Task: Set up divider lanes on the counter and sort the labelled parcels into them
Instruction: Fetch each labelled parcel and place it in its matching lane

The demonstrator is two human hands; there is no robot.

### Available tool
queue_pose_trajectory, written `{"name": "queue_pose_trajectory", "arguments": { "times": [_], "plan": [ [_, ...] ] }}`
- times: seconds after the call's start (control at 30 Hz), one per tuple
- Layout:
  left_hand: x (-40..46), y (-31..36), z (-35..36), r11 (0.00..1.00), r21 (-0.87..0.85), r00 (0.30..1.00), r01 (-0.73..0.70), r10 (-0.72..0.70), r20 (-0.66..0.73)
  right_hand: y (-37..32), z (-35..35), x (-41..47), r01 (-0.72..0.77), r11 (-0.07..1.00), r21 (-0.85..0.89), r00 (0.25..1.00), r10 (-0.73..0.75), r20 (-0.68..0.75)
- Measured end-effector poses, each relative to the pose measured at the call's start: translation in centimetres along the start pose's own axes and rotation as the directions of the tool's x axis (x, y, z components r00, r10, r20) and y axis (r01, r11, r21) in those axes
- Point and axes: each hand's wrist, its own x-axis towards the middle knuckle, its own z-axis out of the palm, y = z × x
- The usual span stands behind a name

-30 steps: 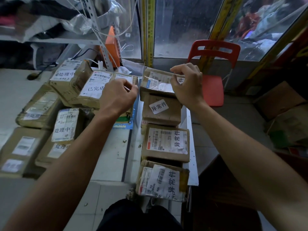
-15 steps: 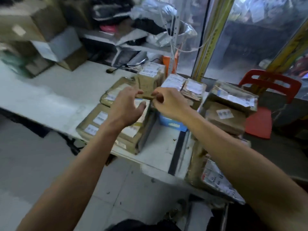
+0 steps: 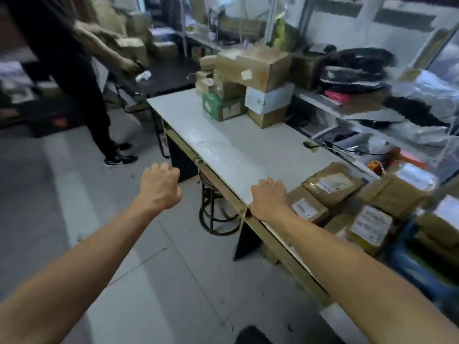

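I have both hands out in front and neither holds anything. My left hand (image 3: 160, 186) hangs over the floor off the worktop's (image 3: 223, 145) edge, fingers loosely curled. My right hand (image 3: 269, 199) sits at the near edge of the worktop, fingers bent down onto the surface, just beside the nearest labelled parcel (image 3: 306, 209). The sorted parcels (image 3: 332, 183) lie grouped to my right; a stack of boxes (image 3: 250, 83) waits at the far end of the worktop, well apart from my hands. The picture is smeared, so I cannot read any label. My worry is grabbing from that far stack without a clear label and dropping it in the wrong lane. Another person (image 3: 82, 78) stands near that end, and reaching across could mean a bump.
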Motion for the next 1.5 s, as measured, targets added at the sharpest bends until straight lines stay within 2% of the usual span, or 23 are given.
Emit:
{"name": "queue_pose_trajectory", "arguments": {
  "times": [0.13, 0.33, 0.53, 0.97, 1.3, 1.4, 1.5],
  "plan": [
    [3.6, -4.9, 0.7, 0.994, 0.108, 1.000, 0.017, -0.017, -0.004, -3.6, -0.7, 5.7, 0.054, 0.998, -0.041, 0.998, -0.055, -0.014],
    [14.0, -8.5, 2.5, 0.980, 0.185, 0.998, -0.069, 0.066, 0.023, -6.4, -1.8, 17.2, 0.052, 0.996, -0.071, 0.997, -0.055, -0.050],
    [26.3, -9.7, 3.1, 0.980, 0.157, 0.990, -0.126, 0.113, 0.088, -7.5, -5.0, 29.5, 0.061, 0.995, -0.078, 0.995, -0.066, -0.071],
    [47.0, -16.4, 6.4, 0.988, 0.068, 0.989, -0.136, 0.131, 0.069, -11.5, -9.4, 51.5, 0.134, 0.990, -0.034, 0.989, -0.136, -0.065],
    [68.4, -22.9, 7.1, 0.966, 0.071, 0.969, -0.247, 0.246, 0.026, -12.7, -13.0, 70.4, 0.030, 0.998, 0.057, 0.997, -0.025, -0.074],
    [74.9, -23.4, 7.0, 0.960, 0.082, 0.964, -0.266, 0.267, -0.004, -11.7, -14.0, 75.3, -0.092, 0.980, 0.174, 0.993, 0.104, -0.060],
    [81.3, -22.8, 7.0, 0.965, 0.022, 0.965, -0.263, 0.263, 0.002, -9.5, -15.3, 80.5, -0.195, 0.937, 0.290, 0.968, 0.232, -0.100]
  ]
}}
